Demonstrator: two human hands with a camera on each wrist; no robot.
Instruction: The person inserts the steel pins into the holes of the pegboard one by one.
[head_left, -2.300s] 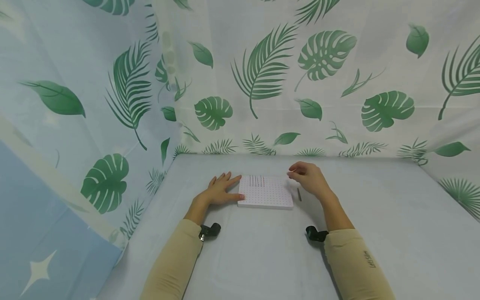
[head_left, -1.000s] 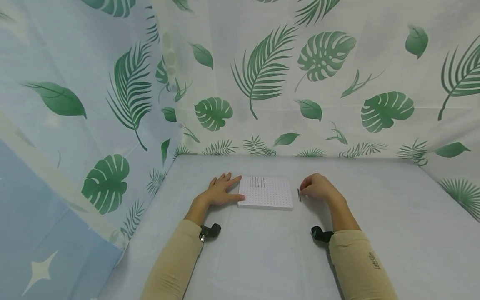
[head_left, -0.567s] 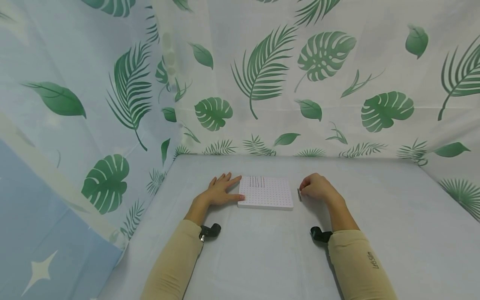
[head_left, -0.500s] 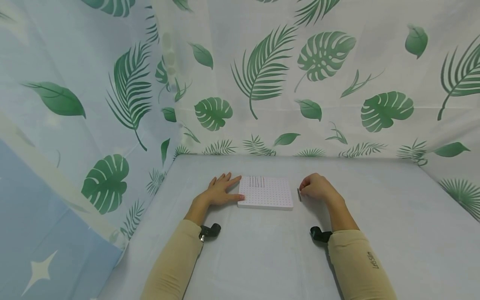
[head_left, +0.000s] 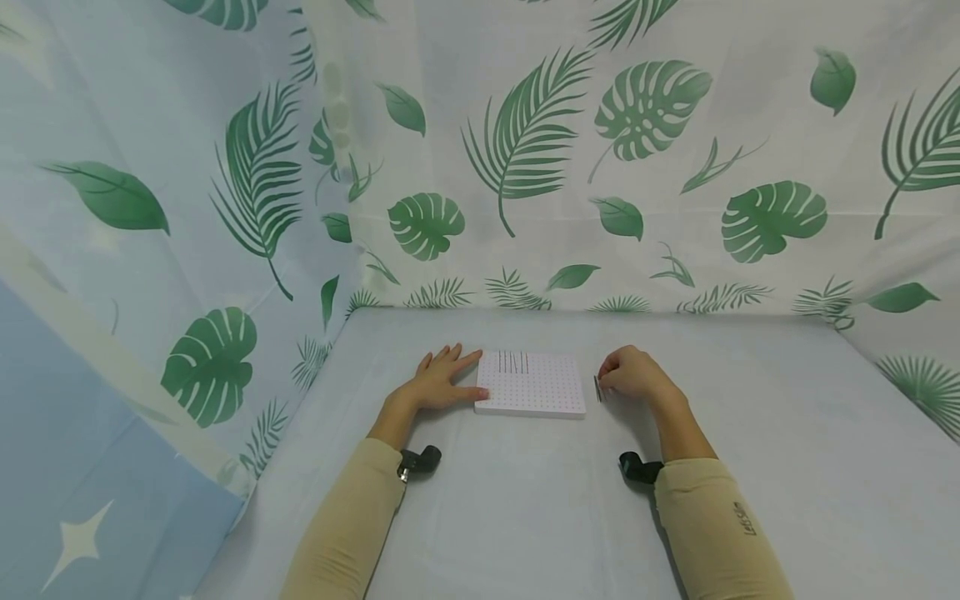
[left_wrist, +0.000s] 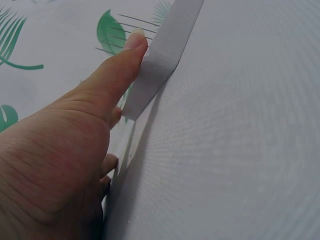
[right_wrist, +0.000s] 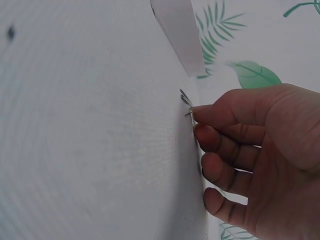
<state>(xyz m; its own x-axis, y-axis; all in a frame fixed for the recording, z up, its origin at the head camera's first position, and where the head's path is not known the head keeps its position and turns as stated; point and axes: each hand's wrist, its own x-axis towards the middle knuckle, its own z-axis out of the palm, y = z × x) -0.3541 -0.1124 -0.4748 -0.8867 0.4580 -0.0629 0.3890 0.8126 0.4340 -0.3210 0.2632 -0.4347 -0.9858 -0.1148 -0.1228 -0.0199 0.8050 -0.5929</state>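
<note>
A white board (head_left: 531,392) dotted with rows of small holes lies flat on the table. Several thin metal pins (head_left: 513,362) stand in a row in its far left part; the left wrist view shows their shafts (left_wrist: 137,20) rising above the board's edge. My left hand (head_left: 442,383) rests spread at the board's left side, thumb on the near left corner. Right of the board, my right hand (head_left: 633,375) has its thumb and index finger pinched at a few loose metal pins (head_left: 597,389) lying on the table. Their tips (right_wrist: 185,97) poke out past the thumb; the fingertips partly hide the rest.
A pale cloth covers the table (head_left: 495,500). Behind it hangs a white curtain (head_left: 675,250) with green leaf prints, and a bluish one (head_left: 112,400) hangs on the left. Each wrist carries a small black camera.
My right hand came from above the board's right edge down and right to the loose pins, then stayed there with small finger movements. The left hand and board have kept still.
</note>
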